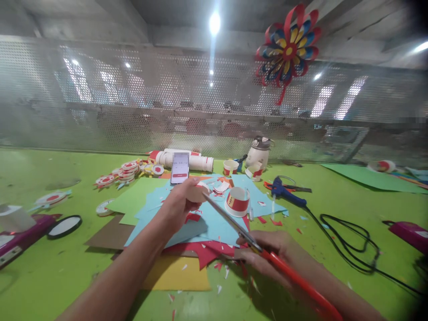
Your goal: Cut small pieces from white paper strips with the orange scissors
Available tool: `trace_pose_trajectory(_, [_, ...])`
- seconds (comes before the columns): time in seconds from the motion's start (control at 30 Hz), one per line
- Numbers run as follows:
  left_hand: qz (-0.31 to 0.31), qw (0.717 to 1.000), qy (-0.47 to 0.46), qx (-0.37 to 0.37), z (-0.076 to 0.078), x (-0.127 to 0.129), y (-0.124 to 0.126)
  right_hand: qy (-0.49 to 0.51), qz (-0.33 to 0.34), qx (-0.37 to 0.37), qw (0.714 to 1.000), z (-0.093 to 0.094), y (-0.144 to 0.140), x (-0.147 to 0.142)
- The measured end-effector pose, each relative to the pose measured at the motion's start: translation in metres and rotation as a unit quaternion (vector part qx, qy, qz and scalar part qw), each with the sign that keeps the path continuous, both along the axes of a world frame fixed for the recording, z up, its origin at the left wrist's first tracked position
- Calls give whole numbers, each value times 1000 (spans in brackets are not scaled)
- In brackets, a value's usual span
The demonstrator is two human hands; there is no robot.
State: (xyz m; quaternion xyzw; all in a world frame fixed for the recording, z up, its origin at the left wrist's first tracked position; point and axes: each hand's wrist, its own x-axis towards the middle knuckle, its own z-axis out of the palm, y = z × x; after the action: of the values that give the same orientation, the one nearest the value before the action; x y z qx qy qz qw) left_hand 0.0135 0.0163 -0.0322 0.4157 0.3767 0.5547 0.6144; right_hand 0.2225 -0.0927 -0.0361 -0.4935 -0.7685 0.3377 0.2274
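1. Over the middle of a green table (60,272), the left hand (182,200) was closed around a small white paper piece (200,187), with a scrap of red paper (193,217) hanging just below the fingers.
2. The right hand (267,256) gripped a pair of scissors with red-orange handles (294,278); the grey blades (230,221) ran up and left, their tip reaching the white paper piece. Whether the blades stood apart could not be told.
3. Under both hands: a loose stack of coloured sheets, light blue (214,225) on top, red (207,252), yellow (177,274), brown (110,234) and pale green (133,198) beneath and beside it. Small paper offcuts lay scattered around the stack.
4. Just beyond the blades: a white paper ring with a red band (236,201), upright on the blue sheet.
5. Behind the left hand: a phone (180,168) propped upright, screen lit, against white tubes lying on their side (187,159).
6. Left of the phone: a heap of round red-and-white paper discs (125,171).
7. Right of the phone: two small red-banded paper cups (230,167), then a white lidded bottle (259,151).
8. Further right: a blue glue gun (284,191) with a black cord (347,243) looping across the table.
9. Far left: a black-rimmed round lens (64,226) near a magenta device (23,236).
10. Above, on the perforated metal screen (133,98): a red, blue and yellow paper flower (289,51).
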Motion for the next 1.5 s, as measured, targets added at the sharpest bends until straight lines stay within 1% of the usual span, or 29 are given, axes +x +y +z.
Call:
trace_pose_trajectory(0.1, [-4, 999, -43, 11, 1, -1, 2, -34, 30, 7, 999, -2, -1, 0])
trace_pose_trajectory(0.17, [-25, 997, -71, 18, 4, -3, 1, -53, 42, 24, 997, 0, -3, 1])
trace_pose_trajectory(0.23, [-45, 994, -94, 26, 6, -4, -1, -52, 45, 32, 997, 3, -4, 2])
trace_pose_trajectory(0.3, [-62, 991, -111, 35, 7, -5, -3, -31, 30, 37, 998, 6, -4, 4])
trace_pose_trajectory(0.37, [-92, 988, -116, 50, 7, -7, -4, -9, 3, 52, 999, 8, -3, 6])
trace_pose_trajectory(0.43, [-135, 983, -104, 73, 6, -9, -5, 0, -33, 72, 997, 8, -2, 8])
trace_pose_trajectory(0.5, [-165, 977, -89, 105, 6, -11, -6, 7, -54, 81, 995, 6, 0, 10])
trace_pose_trajectory(0.67, [-196, 967, -50, 152, 6, -11, -10, 43, -74, 92, 992, 6, 1, 8])
trace_pose_trajectory(0.8, [-178, 968, -35, 171, 9, -7, -14, 47, -74, 103, 991, 5, 3, 5])
trace_pose_trajectory(0.93, [-162, 970, -34, 176, 10, -3, -17, 26, -72, 125, 989, -2, 8, 5])
trace_pose_trajectory(1.03, [-146, 971, -28, 185, 11, -2, -16, 32, -75, 130, 988, -6, 9, 6])
trace_pose_trajectory(1.17, [-131, 971, -21, 197, 10, 2, -15, 50, -79, 118, 989, -8, 10, 5])
trace_pose_trajectory(1.3, [-92, 976, -11, 198, 10, 5, -14, 63, -84, 102, 989, -8, 9, 4])
trace_pose_trajectory(1.37, [-70, 978, -6, 197, 8, 5, -12, 53, -84, 112, 989, -8, 10, 4])
trace_pose_trajectory(1.5, [-36, 978, 0, 204, 3, 3, -8, 18, -90, 161, 983, -12, 13, 4])
